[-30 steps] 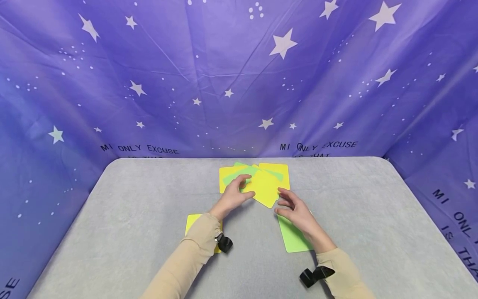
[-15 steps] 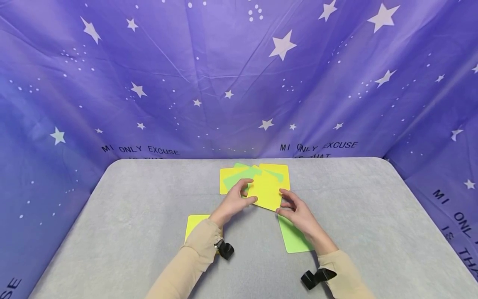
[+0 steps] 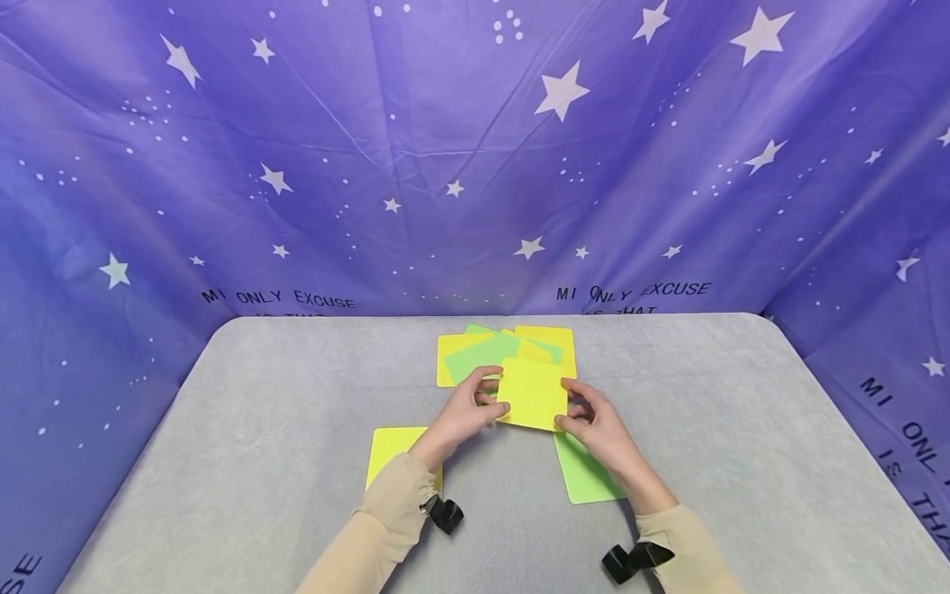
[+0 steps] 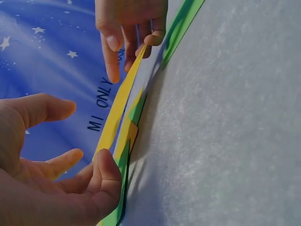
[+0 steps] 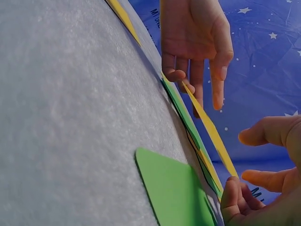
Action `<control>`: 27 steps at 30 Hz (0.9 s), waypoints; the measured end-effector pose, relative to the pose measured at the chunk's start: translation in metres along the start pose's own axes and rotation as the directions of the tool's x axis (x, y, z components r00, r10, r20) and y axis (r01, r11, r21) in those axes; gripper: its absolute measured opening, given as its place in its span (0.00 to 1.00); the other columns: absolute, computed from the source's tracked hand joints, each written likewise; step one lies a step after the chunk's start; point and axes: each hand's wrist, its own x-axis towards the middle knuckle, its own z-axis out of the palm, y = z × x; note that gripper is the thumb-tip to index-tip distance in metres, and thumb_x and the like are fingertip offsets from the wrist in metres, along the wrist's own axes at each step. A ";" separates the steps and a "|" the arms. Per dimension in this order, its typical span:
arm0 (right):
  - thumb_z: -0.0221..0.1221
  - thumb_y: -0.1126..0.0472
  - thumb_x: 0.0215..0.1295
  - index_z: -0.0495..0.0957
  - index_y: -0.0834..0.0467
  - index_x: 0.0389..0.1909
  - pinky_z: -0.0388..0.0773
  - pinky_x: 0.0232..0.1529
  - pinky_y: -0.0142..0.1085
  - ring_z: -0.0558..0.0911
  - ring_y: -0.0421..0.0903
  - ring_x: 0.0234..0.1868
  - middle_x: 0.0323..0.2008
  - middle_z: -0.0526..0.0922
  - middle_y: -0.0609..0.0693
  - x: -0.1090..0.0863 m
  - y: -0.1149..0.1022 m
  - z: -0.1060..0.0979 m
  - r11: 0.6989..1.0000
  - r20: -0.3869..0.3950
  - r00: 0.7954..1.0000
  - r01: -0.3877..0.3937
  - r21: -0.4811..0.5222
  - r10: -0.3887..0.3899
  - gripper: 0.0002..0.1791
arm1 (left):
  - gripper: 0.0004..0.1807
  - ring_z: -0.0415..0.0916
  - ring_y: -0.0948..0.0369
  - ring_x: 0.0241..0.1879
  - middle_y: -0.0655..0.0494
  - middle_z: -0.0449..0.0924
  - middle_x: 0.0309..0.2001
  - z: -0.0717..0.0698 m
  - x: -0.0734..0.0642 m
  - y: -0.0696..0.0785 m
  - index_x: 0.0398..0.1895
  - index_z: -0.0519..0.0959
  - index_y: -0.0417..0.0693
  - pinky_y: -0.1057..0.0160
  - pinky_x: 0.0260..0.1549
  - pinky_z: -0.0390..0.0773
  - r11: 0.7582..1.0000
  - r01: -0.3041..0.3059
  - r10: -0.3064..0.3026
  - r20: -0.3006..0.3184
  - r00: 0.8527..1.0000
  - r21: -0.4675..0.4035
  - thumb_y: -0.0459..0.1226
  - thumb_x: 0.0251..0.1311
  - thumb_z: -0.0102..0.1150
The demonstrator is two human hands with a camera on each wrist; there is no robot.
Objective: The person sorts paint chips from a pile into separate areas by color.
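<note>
A square yellow card (image 3: 532,394) is held between both hands, its near side tilted toward me. My left hand (image 3: 462,414) pinches its left edge, and my right hand (image 3: 607,429) pinches the right one. Edge-on in the left wrist view, the yellow card (image 4: 120,108) shows a gap above the cards under it. Those are a loose, overlapping pile of green cards (image 3: 481,356) and yellow cards (image 3: 564,340) toward the back of the table. In the right wrist view the same held card (image 5: 209,127) spans from one hand to the other.
Partly under my right forearm lies a green card (image 3: 586,477). Another yellow card (image 3: 389,445) lies at the left, partly covered by my left sleeve. The grey table (image 3: 260,462) ends at the back against a purple star-printed curtain (image 3: 445,124).
The yellow card has come off the pile toward me and turned from a slanted position to nearly square. Both hands have moved slightly nearer with it, uncovering more of the pile.
</note>
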 end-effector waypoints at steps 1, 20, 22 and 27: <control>0.60 0.72 0.60 0.63 0.68 0.67 0.71 0.35 0.28 0.70 0.46 0.40 0.56 0.64 0.63 0.000 0.000 0.000 1.000 -0.002 1.000 0.007 0.008 -0.007 0.33 | 0.32 0.74 0.59 0.38 0.38 0.69 0.59 -0.001 -0.001 -0.001 0.66 0.66 0.39 0.63 0.30 0.73 1.000 0.002 -0.002 -0.002 1.000 -0.004 0.30 0.57 0.62; 0.59 0.76 0.57 0.62 0.70 0.67 0.70 0.32 0.28 0.70 0.41 0.31 0.42 0.69 0.59 -0.006 -0.004 0.024 0.980 0.129 0.986 0.079 0.183 -0.104 0.34 | 0.28 0.68 0.63 0.31 0.44 0.69 0.49 -0.017 -0.033 -0.011 0.64 0.69 0.36 0.67 0.29 0.67 0.997 0.000 -0.003 -0.043 0.999 -0.076 0.22 0.58 0.56; 0.59 0.76 0.58 0.61 0.70 0.67 0.70 0.32 0.28 0.70 0.41 0.31 0.42 0.70 0.58 -0.006 -0.005 0.028 0.979 0.143 0.984 0.078 0.187 -0.106 0.34 | 0.28 0.69 0.62 0.31 0.44 0.70 0.49 -0.020 -0.036 -0.012 0.64 0.69 0.37 0.66 0.30 0.68 0.996 0.003 -0.008 -0.055 0.998 -0.092 0.22 0.57 0.56; 0.58 0.75 0.59 0.62 0.69 0.67 0.69 0.31 0.28 0.69 0.40 0.30 0.41 0.69 0.58 -0.006 -0.008 0.037 0.979 0.169 0.980 0.077 0.191 -0.110 0.33 | 0.29 0.71 0.62 0.33 0.44 0.70 0.49 -0.029 -0.041 -0.016 0.64 0.70 0.37 0.66 0.34 0.72 0.987 0.021 -0.034 -0.076 0.997 -0.158 0.22 0.55 0.56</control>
